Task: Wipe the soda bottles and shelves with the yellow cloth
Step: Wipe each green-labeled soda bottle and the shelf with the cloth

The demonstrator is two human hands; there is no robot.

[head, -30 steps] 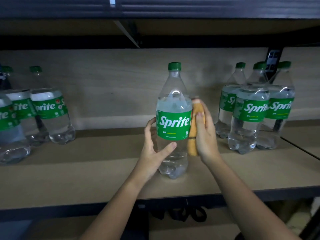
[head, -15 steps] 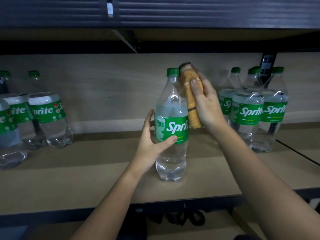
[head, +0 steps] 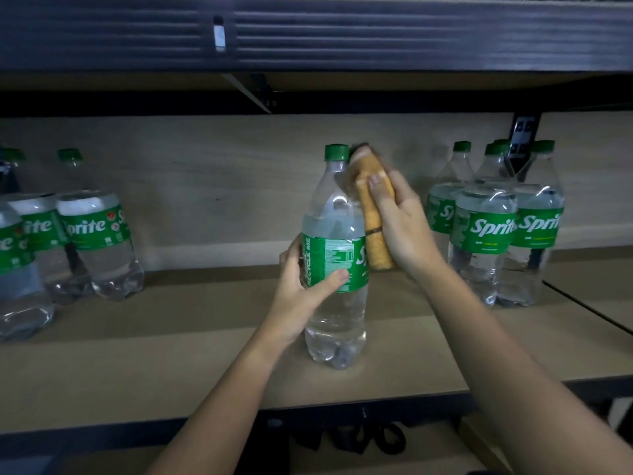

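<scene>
Centrally, a bottle (head: 335, 258) stands upright on the shelf (head: 171, 354), near its front edge. Left hand (head: 305, 289) grips the bottle at its green label, thumb across the front. Right hand (head: 400, 224) clasps the folded yellow cloth (head: 371, 207) and presses it against the bottle's right shoulder, the cloth's top reaching beside the cap (head: 336, 152). More bottles stand grouped at far left (head: 92, 231) and at right (head: 486, 228).

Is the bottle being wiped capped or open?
Capped: the clear plastic Sprite bottle wears its green screw cap, standing upright on the wooden shelf.
</scene>
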